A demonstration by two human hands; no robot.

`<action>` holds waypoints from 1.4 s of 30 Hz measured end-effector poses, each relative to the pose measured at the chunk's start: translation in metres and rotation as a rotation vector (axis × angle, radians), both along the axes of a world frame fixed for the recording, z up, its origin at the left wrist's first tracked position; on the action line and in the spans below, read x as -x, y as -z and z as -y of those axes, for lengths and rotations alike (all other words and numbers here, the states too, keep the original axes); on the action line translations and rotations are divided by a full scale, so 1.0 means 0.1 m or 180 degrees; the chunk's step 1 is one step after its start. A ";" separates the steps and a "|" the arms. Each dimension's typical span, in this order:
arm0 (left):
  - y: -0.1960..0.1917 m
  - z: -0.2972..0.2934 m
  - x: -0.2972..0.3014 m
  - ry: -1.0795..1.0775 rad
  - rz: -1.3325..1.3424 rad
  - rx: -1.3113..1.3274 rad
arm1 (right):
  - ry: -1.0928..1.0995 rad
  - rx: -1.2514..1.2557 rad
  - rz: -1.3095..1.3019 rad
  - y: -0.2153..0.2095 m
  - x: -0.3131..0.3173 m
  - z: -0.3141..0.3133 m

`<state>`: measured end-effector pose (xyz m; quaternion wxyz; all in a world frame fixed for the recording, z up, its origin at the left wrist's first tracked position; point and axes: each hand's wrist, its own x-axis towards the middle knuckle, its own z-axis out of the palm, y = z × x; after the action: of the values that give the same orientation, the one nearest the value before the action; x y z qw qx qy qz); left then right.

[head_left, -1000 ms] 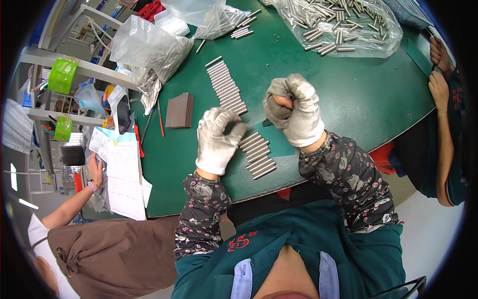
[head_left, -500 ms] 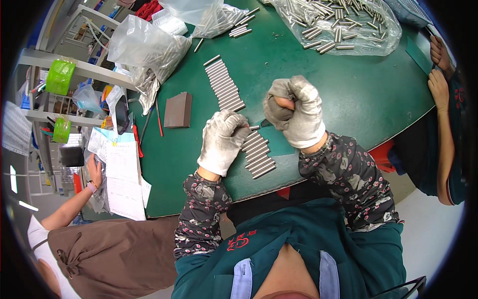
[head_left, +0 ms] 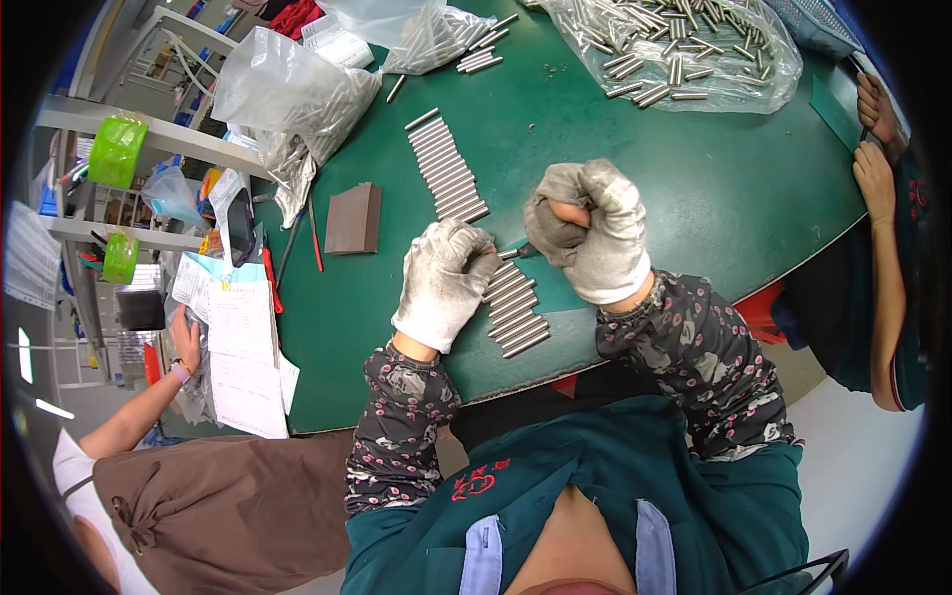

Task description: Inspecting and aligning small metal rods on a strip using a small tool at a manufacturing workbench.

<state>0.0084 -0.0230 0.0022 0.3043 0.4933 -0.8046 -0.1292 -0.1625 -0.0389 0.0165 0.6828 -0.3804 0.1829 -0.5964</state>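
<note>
Steel pins (head_left: 515,310) lie in two slanted rows, centre of frame. Left hand (head_left: 443,283): fingertips apparently pinching one pin (head_left: 509,254). Right hand (head_left: 592,236): fist closed round a dark tool (head_left: 526,249). Judged step: tool against pin end; next move calls for steady alignment.

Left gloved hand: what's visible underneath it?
By the left hand, one metal pin partly shows at the far end of the near pin row; anything directly beneath is covered.

1 head-worn fisheye — faces down, near green table (head_left: 714,188).
</note>
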 end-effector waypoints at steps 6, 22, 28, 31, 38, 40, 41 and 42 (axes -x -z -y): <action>0.01 0.00 0.00 0.0049 -0.0024 0.0030 | 0.0016 0.0006 -0.0025 0.00 0.00 0.00; -0.03 0.01 0.05 -0.0068 0.0200 -0.0107 | -0.0510 0.0320 -0.0181 0.08 -0.01 0.05; 0.00 0.01 -0.01 -0.0123 0.0086 -0.0201 | 0.0242 0.0490 -0.0739 0.06 -0.18 0.08; 0.04 0.02 -0.02 -0.0017 -0.0025 -0.0116 | -0.0311 -0.0095 0.0441 0.09 0.02 0.09; 0.06 0.01 -0.01 -0.0007 -0.0182 -0.0062 | -0.0197 0.0045 0.0461 0.09 0.03 0.07; 0.04 0.01 -0.02 0.0002 -0.0114 -0.0077 | -0.0282 0.0020 0.0423 0.08 0.03 0.05; 0.04 0.02 -0.02 -0.0012 -0.0055 -0.0078 | -0.0277 0.0014 0.0421 0.05 0.02 0.05; 0.03 0.02 -0.02 -0.0008 -0.0059 -0.0084 | -0.0218 -0.0046 0.0293 0.02 0.01 0.04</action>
<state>0.0106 -0.0251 -0.0011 0.3054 0.4971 -0.7993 -0.1440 -0.1636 -0.0434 0.0148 0.7131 -0.3537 0.1425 -0.5882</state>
